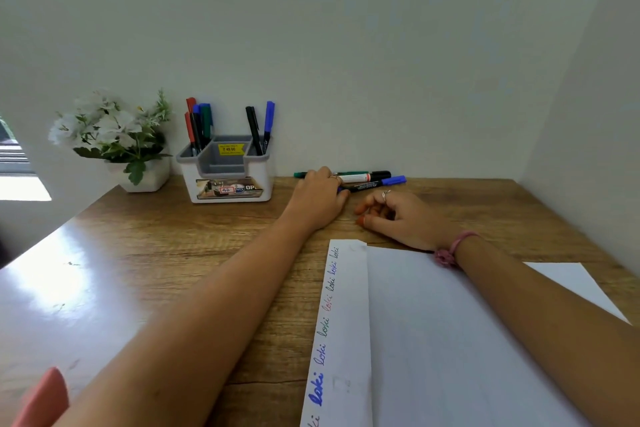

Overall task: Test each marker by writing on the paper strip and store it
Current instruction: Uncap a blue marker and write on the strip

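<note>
Left hand (320,196) on slim cylindrical markers (367,180)

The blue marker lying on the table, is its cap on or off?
On. The blue marker lies flat with its blue cap fitted over the end; no tip shows.

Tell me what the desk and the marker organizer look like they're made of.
Desk: wood or wood-look laminate, semi-gloss; brown grain shows and window glare reflects off its left side. Marker organizer: apparently moulded plastic, white body with grey insert, smooth with rounded edges, stickers on it.
</note>
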### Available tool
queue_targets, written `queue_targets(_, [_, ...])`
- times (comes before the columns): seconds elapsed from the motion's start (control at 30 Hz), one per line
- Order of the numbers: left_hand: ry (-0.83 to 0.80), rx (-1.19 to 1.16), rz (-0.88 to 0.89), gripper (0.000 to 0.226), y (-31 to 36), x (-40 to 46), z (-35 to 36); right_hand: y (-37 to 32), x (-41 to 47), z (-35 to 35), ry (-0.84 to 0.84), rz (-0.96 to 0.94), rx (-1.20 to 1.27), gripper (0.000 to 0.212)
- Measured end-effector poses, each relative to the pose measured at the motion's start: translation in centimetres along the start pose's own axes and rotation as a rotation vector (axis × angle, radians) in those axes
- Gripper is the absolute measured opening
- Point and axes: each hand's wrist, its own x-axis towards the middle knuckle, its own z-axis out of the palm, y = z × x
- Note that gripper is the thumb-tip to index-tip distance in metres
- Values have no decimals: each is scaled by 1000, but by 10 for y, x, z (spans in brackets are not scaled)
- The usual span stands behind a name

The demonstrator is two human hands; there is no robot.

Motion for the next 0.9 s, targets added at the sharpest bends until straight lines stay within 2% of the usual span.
queue_targets(0.17, [26, -117, -7, 32, 1, -13, -8, 1, 0, 0, 51, 33, 47, 8])
queue_targets(0.3, [171, -392, -110, 24, 7, -38, -28, -6, -2, 1, 97, 18, 46, 18])
queue_targets(0.4, [268, -507, -159, 18, 13, -64, -53, -14, -5, 0, 116, 4, -61, 19])
queue_targets(0.47, [285, -552, -139, 17, 18, -82, -69, -19, -7, 0, 121, 4, -106, 21])
queue_targets(0.57, [280, -569, -101, 18, 25, -105, -90, -26, -11, 1, 95, -4, -177, 45])
queue_targets(0.6, [274, -558, -83, 18, 28, -111, -95, -28, -11, 1, 79, -10, -216, 47])
queue_targets(0.7, [254, -555, -21, 18, 34, -130, -107, -44, -9, -1, 0, -26, -367, 35])
queue_targets(0.8, [186, -627, 20, 39, 35, -145, -116, -74, -13, -3, 51, -38, -351, 21])
queue_targets(0.9, [60, -644, 39, 81, 30, -155, -124, -106, -29, -8, 63, 42, 21, 12])
